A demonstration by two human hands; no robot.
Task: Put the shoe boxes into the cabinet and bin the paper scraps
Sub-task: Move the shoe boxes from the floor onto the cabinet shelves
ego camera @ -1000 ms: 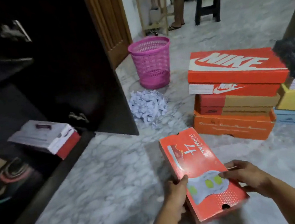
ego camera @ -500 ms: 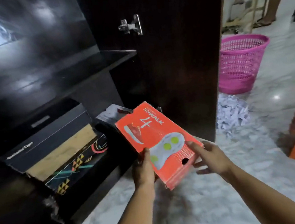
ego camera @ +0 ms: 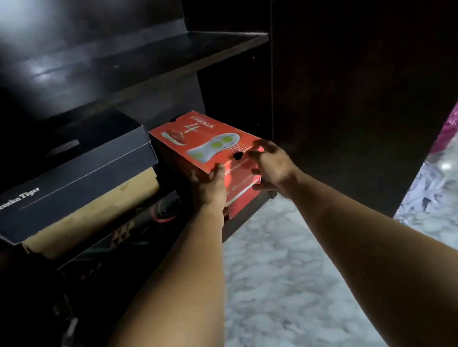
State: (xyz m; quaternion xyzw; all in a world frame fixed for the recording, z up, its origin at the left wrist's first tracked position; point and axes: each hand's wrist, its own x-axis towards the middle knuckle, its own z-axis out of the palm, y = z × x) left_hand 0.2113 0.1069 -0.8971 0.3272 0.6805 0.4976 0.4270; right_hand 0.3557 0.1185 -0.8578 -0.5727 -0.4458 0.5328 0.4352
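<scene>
Head view: left hand (ego camera: 209,186) and right hand (ego camera: 271,165), fingers clamped on the orange shoe box (ego camera: 207,147), seat it atop another box on the cabinet's lower shelf beside the Onitsuka Tiger box (ego camera: 63,176). Next: push flush, release.

Orange shoe box (ego camera: 203,141) lid-up on cabinet's (ego camera: 150,59) bottom shelf.

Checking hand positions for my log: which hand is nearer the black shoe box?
Left. The left hand grips the red box beside the black shoe box; the right hand is farther right.
</scene>
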